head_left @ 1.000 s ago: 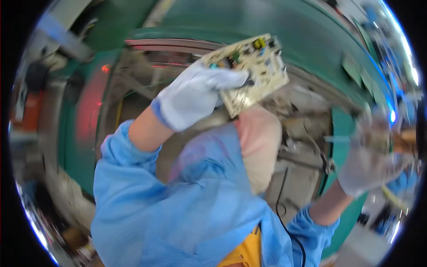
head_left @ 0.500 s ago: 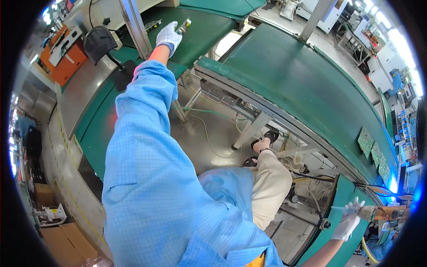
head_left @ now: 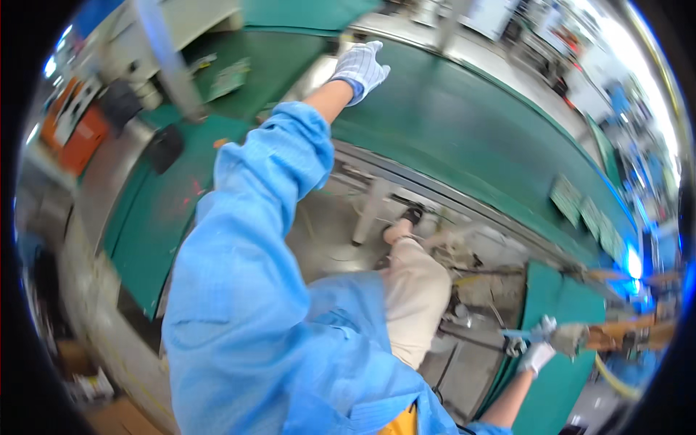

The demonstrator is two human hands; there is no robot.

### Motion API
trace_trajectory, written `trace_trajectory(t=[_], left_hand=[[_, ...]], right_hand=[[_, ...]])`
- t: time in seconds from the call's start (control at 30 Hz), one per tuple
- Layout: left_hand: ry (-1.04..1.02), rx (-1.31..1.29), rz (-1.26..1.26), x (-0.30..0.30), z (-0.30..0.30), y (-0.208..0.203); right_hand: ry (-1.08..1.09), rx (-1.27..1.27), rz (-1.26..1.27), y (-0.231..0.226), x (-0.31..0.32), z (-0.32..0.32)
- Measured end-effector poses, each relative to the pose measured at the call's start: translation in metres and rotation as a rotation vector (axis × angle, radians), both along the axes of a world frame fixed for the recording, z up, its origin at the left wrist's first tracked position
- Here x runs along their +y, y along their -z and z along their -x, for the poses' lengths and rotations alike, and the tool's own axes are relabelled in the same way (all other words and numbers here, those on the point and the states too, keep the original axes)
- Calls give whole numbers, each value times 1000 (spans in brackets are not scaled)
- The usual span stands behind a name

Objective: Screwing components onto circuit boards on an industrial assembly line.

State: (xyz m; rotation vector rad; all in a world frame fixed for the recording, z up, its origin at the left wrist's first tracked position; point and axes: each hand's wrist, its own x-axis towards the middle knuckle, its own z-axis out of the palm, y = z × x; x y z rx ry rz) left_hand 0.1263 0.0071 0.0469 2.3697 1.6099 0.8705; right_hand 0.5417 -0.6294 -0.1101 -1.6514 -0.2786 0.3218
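Observation:
My left hand [head_left: 361, 69], in a white glove, reaches out over the far left end of the long green work surface [head_left: 464, 138]. Its fingers are apart and hold nothing. Left of it, a green circuit board [head_left: 229, 78] lies on another green surface, with a smaller part [head_left: 203, 62] beyond it. At the lower right my right hand [head_left: 538, 351], also gloved, appears closed around a pale blue stick-like piece [head_left: 513, 334]. A greyish block [head_left: 569, 338] sits at the stick's other end; blur hides how they join.
Several circuit boards [head_left: 565, 196] lie at the right end of the long surface, close to a bright blue light [head_left: 634, 262]. A metal post [head_left: 168, 61] rises at the left. Below the surface's edge stand a metal leg [head_left: 370, 210] and tubing.
My left hand has let go of the board, which now lies on the left green surface, and moved right over the long one. The whole view has shifted. My right hand stays by the stick.

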Motion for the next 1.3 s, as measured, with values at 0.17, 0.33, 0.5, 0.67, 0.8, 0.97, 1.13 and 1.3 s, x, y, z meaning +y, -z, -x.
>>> trace_trajectory(t=[0.17, 0.33, 0.5, 0.67, 0.8, 0.97, 1.13, 1.3], left_hand=[[522, 99, -58, -96, -156, -1], [897, 173, -145, -197, -273, -1], [1011, 200, -140, -248, -346, 0], [892, 307, -148, -241, -381, 15], [794, 1, -5, -202, -361, 16], [1023, -881, 991, -139, -266, 23], [1150, -1241, 1188, -163, -94, 9], [943, -1062, 868, -151, 56, 71]], right_hand=[[-323, -342, 197, 39, -9, 1], [-165, -187, -28, 11, 9, 56], [106, -888, 598, -39, 41, 76], [30, -1118, 722, -63, 51, 83], [185, -409, 327, -91, 76, 110], [142, -187, 307, -83, 66, 99], [137, -237, 295, -63, 56, 86], [53, -309, 291, -48, 46, 71]])
